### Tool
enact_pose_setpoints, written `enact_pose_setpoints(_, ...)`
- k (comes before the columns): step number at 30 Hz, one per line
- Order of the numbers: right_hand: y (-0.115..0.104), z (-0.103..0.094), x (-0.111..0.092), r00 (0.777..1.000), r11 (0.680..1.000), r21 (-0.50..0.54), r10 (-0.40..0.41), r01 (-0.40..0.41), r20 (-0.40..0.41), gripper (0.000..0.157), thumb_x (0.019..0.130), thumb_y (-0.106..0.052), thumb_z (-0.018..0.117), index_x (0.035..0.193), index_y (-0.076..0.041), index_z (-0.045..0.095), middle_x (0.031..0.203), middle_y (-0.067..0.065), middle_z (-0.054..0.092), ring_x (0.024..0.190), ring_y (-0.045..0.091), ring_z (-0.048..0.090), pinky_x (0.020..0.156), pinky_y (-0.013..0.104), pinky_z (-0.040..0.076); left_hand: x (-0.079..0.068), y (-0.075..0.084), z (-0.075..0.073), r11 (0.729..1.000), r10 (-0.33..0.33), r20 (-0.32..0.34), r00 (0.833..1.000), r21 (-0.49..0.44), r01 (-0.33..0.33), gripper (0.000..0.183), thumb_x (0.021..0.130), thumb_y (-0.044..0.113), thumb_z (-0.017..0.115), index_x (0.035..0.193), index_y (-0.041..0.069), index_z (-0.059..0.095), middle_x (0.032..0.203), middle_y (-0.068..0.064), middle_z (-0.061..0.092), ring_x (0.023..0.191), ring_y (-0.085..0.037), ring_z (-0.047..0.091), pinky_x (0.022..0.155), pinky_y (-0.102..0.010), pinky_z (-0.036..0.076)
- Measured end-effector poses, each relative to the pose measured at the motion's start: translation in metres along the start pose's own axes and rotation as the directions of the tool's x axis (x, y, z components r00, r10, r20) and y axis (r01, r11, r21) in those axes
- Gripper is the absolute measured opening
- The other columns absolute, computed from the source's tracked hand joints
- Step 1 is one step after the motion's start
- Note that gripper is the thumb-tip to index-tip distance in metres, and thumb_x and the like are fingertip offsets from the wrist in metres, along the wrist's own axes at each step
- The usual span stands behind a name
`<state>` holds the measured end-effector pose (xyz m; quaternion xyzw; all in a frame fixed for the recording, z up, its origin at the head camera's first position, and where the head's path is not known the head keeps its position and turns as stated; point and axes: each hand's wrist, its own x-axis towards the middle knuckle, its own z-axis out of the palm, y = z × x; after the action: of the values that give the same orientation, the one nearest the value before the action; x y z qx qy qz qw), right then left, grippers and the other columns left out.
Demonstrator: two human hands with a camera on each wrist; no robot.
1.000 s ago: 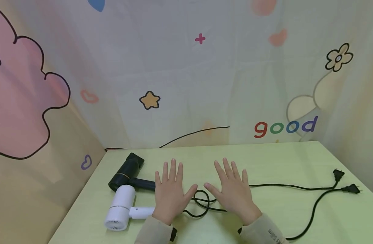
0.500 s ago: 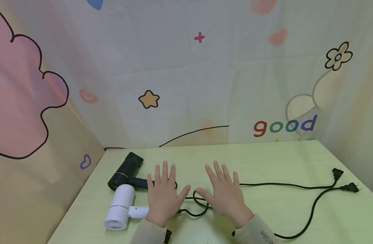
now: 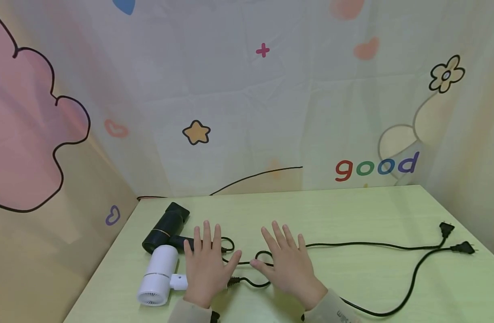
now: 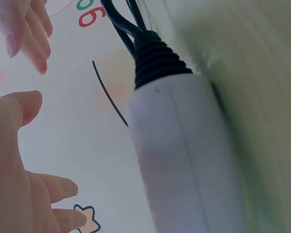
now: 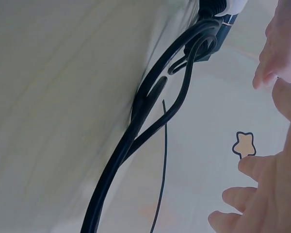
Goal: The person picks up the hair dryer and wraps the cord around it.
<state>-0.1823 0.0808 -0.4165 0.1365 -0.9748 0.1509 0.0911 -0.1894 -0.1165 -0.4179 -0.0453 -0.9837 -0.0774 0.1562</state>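
Note:
Two hair dryers lie on the left of the table, a black hair dryer (image 3: 165, 229) behind and a white hair dryer (image 3: 158, 276) in front. My left hand (image 3: 206, 267), palm down with fingers spread, hovers above their handles and hides part of both. The white handle (image 4: 184, 150) looms close in the left wrist view, apart from the fingers. My right hand (image 3: 289, 269) is spread the same way over the looped black cords (image 3: 255, 283), which also run below it in the right wrist view. Neither hand holds anything.
The cords run right across the pale green table (image 3: 352, 211) to two black plugs, one plug (image 3: 446, 229) behind the other plug (image 3: 463, 248). A printed curtain (image 3: 239, 98) stands behind the table and at its sides.
Both hands have drifted left and a little toward the near edge, fingers still spread. More of the cord loops and the white handle's cord end now show between them. The hair dryers stay put.

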Motion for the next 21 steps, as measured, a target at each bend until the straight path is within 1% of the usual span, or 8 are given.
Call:
enact_pose_setpoints(5, -0.004, 0.004, -0.001, 1.000, 1.000, 0.015, -0.003, 0.003, 0.013, 0.080, 0.086, -0.068, 0.043, 0.150, -0.024, 0.026, 0.159, 0.005, 0.016, 0.146, 0.031, 0.013, 0.112, 0.061, 0.013, -0.002, -0.006, -0.001, 1.000, -0.018, 0.000, 1.000, 0.012, 0.018, 0.087, 0.087, 0.068, 0.043, 0.148, 0.008, 0.030, 0.155, -0.020, 0.021, 0.143, -0.041, 0.016, 0.109, -0.065, 0.016)
enact_pose_setpoints(12, -0.007, 0.007, -0.003, 0.999, 1.000, 0.004, -0.024, 0.024, 0.029, 0.082, 0.085, -0.073, 0.038, 0.150, -0.025, 0.026, 0.158, 0.006, 0.017, 0.146, 0.032, 0.015, 0.112, 0.060, 0.015, -0.005, -0.013, 0.000, 0.998, -0.059, 0.027, 0.998, 0.007, 0.059, 0.088, 0.087, 0.068, 0.043, 0.149, 0.007, 0.028, 0.155, -0.022, 0.019, 0.143, -0.043, 0.013, 0.109, -0.066, 0.013)
enact_pose_setpoints(18, -0.009, 0.011, -0.005, 0.998, 0.999, 0.029, -0.043, 0.041, 0.039, 0.079, 0.087, -0.068, 0.043, 0.150, -0.023, 0.027, 0.158, 0.006, 0.018, 0.145, 0.032, 0.016, 0.112, 0.061, 0.015, -0.008, -0.019, 0.001, 0.996, -0.083, 0.018, 0.996, 0.015, 0.083, 0.088, 0.087, 0.067, 0.044, 0.148, 0.006, 0.029, 0.154, -0.024, 0.020, 0.142, -0.046, 0.012, 0.109, -0.067, 0.012)
enact_pose_setpoints(21, -0.009, 0.011, -0.004, 0.998, 0.998, 0.035, -0.051, 0.050, 0.045, 0.079, 0.087, -0.068, 0.043, 0.150, -0.023, 0.027, 0.158, 0.006, 0.018, 0.145, 0.032, 0.017, 0.112, 0.061, 0.015, -0.008, -0.022, 0.001, 0.994, -0.109, 0.031, 0.994, 0.016, 0.108, 0.088, 0.087, 0.067, 0.044, 0.148, 0.006, 0.028, 0.154, -0.024, 0.018, 0.142, -0.046, 0.011, 0.108, -0.067, 0.011)
